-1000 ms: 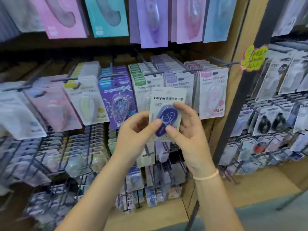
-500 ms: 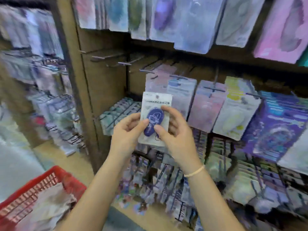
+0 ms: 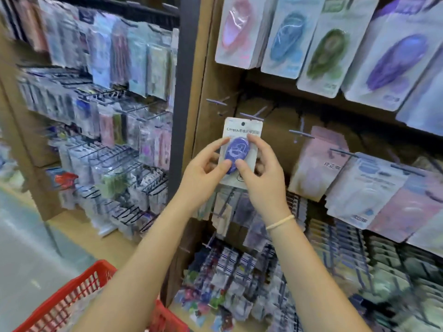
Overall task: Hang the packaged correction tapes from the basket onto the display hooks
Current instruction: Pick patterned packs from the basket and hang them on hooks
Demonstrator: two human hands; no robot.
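— How were the hands placed?

— Both were raised in front of the shelf wall. The left hand (image 3: 203, 167) and the right hand (image 3: 260, 168) held one packaged correction tape (image 3: 241, 149) between them, upright. On each side a thumb pressed the front near the blue bubble and a forefinger reached its upper edge, so the fingers were curled in a pinch; the other fingers went behind the card. A pale band (image 3: 279, 222) circled the right wrist.

— And where was the package?

— Close to a bare display hook (image 3: 251, 115), its top edge and punched hole just under the hook's tip. Whether they touched I could not tell.

— The containers?

— A red basket (image 3: 91, 286) sat at lower left, under the left forearm. Something pale lay inside, too blurred to name. Pink and blue packs (image 3: 359, 188) hung on hooks to the right, and larger packs (image 3: 287, 37) hung above.
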